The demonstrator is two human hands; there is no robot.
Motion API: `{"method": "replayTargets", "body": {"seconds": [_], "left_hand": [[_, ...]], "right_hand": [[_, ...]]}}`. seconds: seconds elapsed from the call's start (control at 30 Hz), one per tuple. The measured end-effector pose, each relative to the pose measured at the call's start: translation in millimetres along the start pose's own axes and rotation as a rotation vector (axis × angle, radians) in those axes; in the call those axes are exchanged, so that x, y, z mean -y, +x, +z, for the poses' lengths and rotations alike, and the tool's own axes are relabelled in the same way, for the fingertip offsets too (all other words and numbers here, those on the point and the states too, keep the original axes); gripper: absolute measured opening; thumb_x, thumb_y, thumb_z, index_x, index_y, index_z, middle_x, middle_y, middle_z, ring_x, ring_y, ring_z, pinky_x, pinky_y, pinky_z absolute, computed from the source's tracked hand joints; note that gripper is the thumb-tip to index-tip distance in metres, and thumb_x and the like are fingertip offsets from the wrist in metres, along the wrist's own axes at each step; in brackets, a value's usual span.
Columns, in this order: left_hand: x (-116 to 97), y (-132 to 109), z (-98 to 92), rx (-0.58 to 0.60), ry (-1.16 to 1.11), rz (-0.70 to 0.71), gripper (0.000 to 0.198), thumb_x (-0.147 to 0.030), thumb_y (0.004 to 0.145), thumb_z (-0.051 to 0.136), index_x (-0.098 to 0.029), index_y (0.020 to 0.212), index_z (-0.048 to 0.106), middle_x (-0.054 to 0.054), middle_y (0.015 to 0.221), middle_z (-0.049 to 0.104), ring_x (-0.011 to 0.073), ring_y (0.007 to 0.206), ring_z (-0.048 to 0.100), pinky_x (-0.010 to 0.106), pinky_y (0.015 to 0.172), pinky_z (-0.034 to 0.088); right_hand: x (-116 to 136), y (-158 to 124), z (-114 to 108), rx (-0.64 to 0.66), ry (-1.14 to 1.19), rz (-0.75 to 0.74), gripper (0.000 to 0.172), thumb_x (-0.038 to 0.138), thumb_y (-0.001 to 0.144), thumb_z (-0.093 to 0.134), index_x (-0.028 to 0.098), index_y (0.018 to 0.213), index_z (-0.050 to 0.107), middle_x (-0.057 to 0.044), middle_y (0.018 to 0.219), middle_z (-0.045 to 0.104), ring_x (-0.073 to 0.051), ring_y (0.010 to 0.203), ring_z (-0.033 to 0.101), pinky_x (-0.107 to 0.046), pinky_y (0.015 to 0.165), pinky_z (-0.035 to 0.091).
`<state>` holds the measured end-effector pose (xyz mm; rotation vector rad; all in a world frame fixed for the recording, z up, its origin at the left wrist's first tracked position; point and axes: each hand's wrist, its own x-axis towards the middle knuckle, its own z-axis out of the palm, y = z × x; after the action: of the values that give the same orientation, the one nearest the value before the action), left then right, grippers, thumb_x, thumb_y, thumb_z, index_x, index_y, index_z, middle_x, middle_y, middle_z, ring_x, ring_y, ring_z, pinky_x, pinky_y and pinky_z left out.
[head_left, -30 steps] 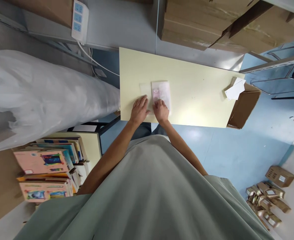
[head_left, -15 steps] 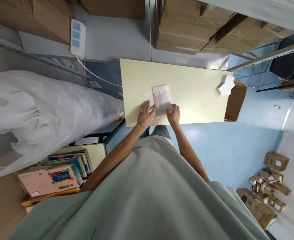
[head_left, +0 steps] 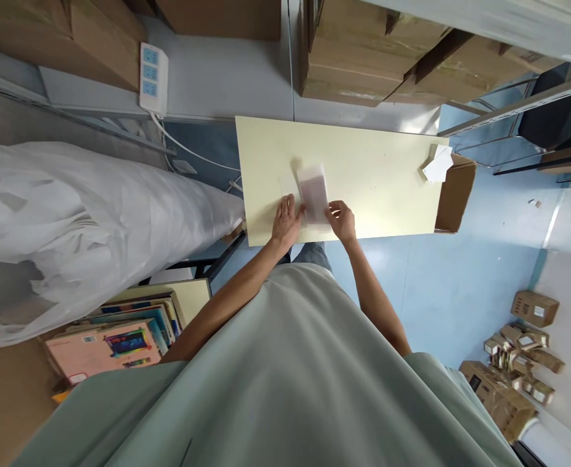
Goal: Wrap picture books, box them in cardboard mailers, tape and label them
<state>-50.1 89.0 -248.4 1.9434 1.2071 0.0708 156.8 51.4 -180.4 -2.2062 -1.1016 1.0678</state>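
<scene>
The packet (head_left: pixel 314 194) is blurred, so any print on it is unreadable, and whether the fingertips of the right hand (head_left: pixel 341 220) grip its edge is unclear. The left hand (head_left: pixel 286 220) covers part of the table (head_left: pixel 377 175). The shirt (head_left: pixel 304 363) runs off the bottom edge and hides most of the legs (head_left: pixel 313 253). The left edge crops the plastic bag (head_left: pixel 95 201), the right edge the chair (head_left: pixel 552 117). The left sleeve hides part of the books (head_left: pixel 105 350); labels on the far parcels (head_left: pixel 523 344) are too small to read.

There are two hands (head_left: pixel 286 226) (head_left: pixel 342 222), one packet (head_left: pixel 315 194), one power strip (head_left: pixel 153 79).
</scene>
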Motion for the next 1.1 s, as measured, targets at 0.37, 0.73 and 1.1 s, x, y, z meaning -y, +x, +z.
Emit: {"method": "replayTargets", "body": {"seconds": [0.37, 0.73, 1.1], "left_hand": [[38, -31, -43.1, -0.016, 0.046, 0.003, 0.070, -0.017, 0.101, 0.054, -0.012, 0.172, 0.053, 0.020, 0.180, 0.052, 0.0379, 0.178, 0.032, 0.062, 0.145, 0.027], [37, -65, -36.4, -0.118, -0.101, -0.171, 0.054, -0.020, 0.107, 0.050, -0.016, 0.160, 0.061, 0.022, 0.157, 0.072, 0.0370, 0.150, 0.065, 0.058, 0.133, 0.048], [36, -47, -17.1, -0.115, -0.330, -0.248, 0.053, -0.021, 0.107, 0.056, -0.017, 0.160, 0.056, 0.023, 0.156, 0.063, 0.0318, 0.128, 0.076, 0.049, 0.111, 0.064]], "right_hand": [[51, -28, 78, 0.141, -0.208, -0.094, 0.016, 0.034, 0.105, 0.070, 0.027, 0.117, 0.063, -0.007, 0.121, 0.075, -0.023, 0.094, 0.076, -0.040, 0.092, 0.062], [46, -9, 150, 0.251, -0.484, -0.133, 0.027, 0.025, 0.107, 0.058, 0.021, 0.134, 0.058, -0.025, 0.144, 0.068, -0.039, 0.129, 0.067, -0.056, 0.099, 0.065], [7, 20, 74, 0.059, -0.304, -0.049, 0.026, 0.028, 0.106, 0.064, 0.022, 0.131, 0.068, -0.017, 0.136, 0.073, -0.027, 0.104, 0.075, -0.046, 0.096, 0.063]]}}
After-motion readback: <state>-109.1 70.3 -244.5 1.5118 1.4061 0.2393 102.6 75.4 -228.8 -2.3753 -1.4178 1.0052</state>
